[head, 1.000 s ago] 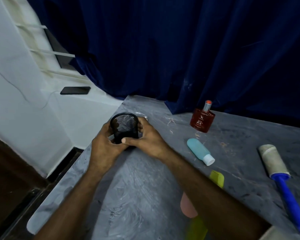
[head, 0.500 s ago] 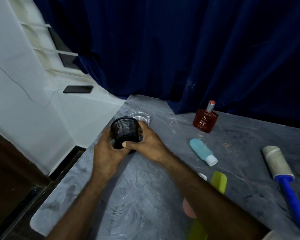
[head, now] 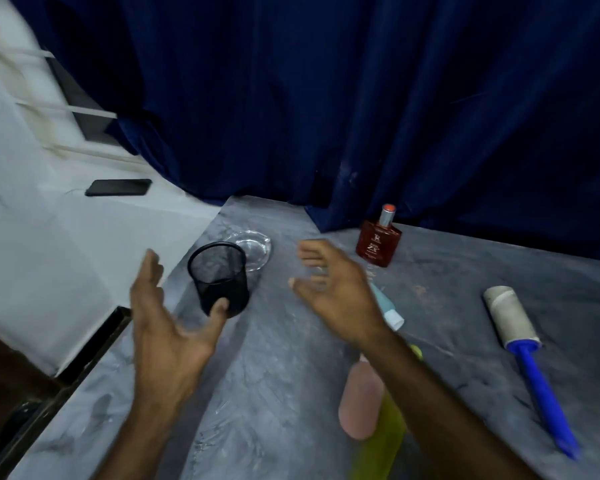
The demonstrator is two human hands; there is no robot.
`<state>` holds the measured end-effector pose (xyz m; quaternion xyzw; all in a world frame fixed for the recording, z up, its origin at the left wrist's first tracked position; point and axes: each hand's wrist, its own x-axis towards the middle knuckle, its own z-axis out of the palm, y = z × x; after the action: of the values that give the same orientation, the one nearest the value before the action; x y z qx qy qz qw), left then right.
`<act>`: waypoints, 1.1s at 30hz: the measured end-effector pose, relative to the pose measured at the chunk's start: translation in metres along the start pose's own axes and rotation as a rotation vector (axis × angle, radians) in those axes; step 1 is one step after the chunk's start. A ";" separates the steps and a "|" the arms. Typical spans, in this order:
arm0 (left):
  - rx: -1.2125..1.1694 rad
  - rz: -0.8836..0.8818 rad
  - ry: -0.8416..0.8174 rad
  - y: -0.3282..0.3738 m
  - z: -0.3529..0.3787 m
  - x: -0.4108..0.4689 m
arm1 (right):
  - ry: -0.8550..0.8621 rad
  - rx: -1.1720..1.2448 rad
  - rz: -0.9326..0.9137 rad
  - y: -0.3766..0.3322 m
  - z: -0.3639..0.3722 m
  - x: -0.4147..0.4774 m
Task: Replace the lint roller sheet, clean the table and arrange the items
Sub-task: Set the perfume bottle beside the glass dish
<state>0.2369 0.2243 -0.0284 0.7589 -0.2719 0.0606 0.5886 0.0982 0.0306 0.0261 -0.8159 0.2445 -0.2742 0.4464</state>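
A black mesh cup (head: 219, 278) stands upright near the table's left edge, just in front of a clear glass dish (head: 253, 247). My left hand (head: 167, 323) is open beside it, thumb tip overlapping its base. My right hand (head: 333, 289) hovers open to the cup's right, holding nothing. A lint roller (head: 523, 348) with a blue handle lies at the right. A red perfume bottle (head: 378, 245) stands at the back. A teal tube (head: 388, 306) with a white cap lies partly behind my right wrist.
The grey marble table (head: 274, 393) ends at the left above a dark floor gap. A pink item (head: 359, 400) and a yellow-green item (head: 381, 441) lie under my right forearm. A black phone (head: 118, 187) rests on the white ledge. Dark blue curtain behind.
Both hands have let go of the black mesh cup and spread apart, open. The cup now stands alone on the table. The camera has shifted a little.
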 end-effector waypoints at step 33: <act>-0.331 -0.161 -0.354 0.076 0.211 0.021 | 0.259 -0.089 0.064 0.083 -0.076 0.057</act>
<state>0.1695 0.0099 -0.0174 0.6702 -0.3154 -0.1657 0.6511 0.0761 -0.0918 0.0018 -0.7844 0.3380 -0.3516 0.3832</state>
